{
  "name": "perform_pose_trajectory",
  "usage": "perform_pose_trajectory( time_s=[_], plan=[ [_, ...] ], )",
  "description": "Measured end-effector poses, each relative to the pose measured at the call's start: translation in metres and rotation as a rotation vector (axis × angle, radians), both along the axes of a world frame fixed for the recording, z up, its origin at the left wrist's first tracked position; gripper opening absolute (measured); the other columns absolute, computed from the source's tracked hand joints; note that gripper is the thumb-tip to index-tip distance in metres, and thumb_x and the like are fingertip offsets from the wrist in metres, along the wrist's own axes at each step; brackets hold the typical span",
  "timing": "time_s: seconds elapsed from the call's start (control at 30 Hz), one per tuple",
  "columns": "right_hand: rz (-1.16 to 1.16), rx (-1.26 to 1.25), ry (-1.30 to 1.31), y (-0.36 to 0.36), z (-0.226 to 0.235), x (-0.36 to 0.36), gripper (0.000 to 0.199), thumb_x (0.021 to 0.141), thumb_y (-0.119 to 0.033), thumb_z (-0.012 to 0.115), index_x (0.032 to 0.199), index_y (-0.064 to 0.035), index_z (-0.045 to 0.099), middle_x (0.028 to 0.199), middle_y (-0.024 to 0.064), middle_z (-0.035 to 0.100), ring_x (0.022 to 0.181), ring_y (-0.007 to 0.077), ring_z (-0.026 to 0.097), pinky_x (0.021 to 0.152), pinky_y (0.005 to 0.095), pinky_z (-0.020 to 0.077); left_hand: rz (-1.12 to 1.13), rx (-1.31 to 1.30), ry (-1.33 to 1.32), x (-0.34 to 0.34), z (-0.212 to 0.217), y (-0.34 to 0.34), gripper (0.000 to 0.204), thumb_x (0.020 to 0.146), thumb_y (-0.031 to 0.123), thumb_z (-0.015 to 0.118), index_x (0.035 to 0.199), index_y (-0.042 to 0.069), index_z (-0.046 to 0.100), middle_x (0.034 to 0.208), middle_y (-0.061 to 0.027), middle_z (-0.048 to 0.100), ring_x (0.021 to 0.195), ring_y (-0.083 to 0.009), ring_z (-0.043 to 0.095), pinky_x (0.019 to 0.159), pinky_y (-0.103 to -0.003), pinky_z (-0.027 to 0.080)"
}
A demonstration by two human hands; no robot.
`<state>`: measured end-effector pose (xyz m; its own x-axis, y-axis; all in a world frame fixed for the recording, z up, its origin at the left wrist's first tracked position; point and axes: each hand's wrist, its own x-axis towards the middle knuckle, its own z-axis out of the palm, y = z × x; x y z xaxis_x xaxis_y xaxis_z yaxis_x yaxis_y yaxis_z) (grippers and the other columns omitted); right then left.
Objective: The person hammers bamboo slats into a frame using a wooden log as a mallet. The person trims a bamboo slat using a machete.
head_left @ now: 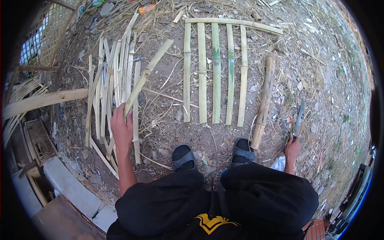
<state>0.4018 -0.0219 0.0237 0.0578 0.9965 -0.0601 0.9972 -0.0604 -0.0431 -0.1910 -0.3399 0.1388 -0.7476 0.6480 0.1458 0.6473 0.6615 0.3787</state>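
Note:
My left hand (122,125) is closed round the lower part of a split bamboo strip (145,76), which tilts up and to the right over a loose pile of pale bamboo strips (105,88). Far to the right, my right hand (292,149) grips the dark handle of a knife (298,120), its blade pointing away from me. Several bamboo slats (203,76) lie side by side in front of my feet. Across their far ends rests a crosswise bamboo strip (234,23). A round bamboo pole (264,100) lies between the slats and the knife.
My sandalled feet (184,158) stand on dirt strewn with shavings. A wooden plank (48,103) juts in from the left, near a woven bamboo lattice (44,36). Concrete blocks (72,182) line the lower left. A silvery plastic scrap (278,164) lies beside my right wrist.

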Motion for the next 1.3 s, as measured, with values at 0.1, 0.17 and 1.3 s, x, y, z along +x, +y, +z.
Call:
perform_pose_trajectory(
  time_s=[0.1, 0.17, 1.3],
  plan=[
    [0.029, 0.131, 0.01, 0.003, -0.006, 0.014, 0.037, 0.1, -0.034, 0.053, 0.102, 0.0027, 0.058, 0.09, 0.0274, 0.065, 0.082, 0.045, 0.063, 0.071, 0.0511, 0.0468, 0.087, 0.047, -0.132, -0.005, -0.005, 0.005, 0.027, 0.099, 0.013, 0.052, 0.118, -0.004, 0.059, 0.082, -0.016, 0.06, 0.076, -0.0286, 0.06, 0.07, -0.04, 0.046],
    [0.012, 0.197, 0.095, 0.007, -0.013, 0.02, 0.037, 0.101, -0.032, 0.05, 0.104, 0.0037, 0.056, 0.09, 0.0278, 0.065, 0.081, 0.0448, 0.063, 0.069, 0.0516, 0.0463, 0.218, 0.15, -0.53, -0.006, 0.0, 0.005, 0.031, 0.104, 0.019, 0.045, 0.123, -0.001, 0.057, 0.067, -0.0026, 0.052, 0.057, -0.0095, 0.045, 0.054, -0.028, 0.037],
    [0.868, -0.351, 0.455, -0.069, 0.071, -0.327, 0.021, 0.079, -0.02, 0.064, 0.075, 0.0002, 0.064, 0.061, 0.0247, 0.061, 0.062, 0.0434, 0.065, 0.062, 0.0505, 0.0542, -0.358, -0.052, -1.083, 0.107, -0.04, 0.111, 0.032, 0.106, 0.026, 0.043, 0.089, 0.002, 0.055, 0.06, 0.0022, 0.047, 0.052, -0.0073, 0.042, 0.05, -0.027, 0.037]
  ],
)
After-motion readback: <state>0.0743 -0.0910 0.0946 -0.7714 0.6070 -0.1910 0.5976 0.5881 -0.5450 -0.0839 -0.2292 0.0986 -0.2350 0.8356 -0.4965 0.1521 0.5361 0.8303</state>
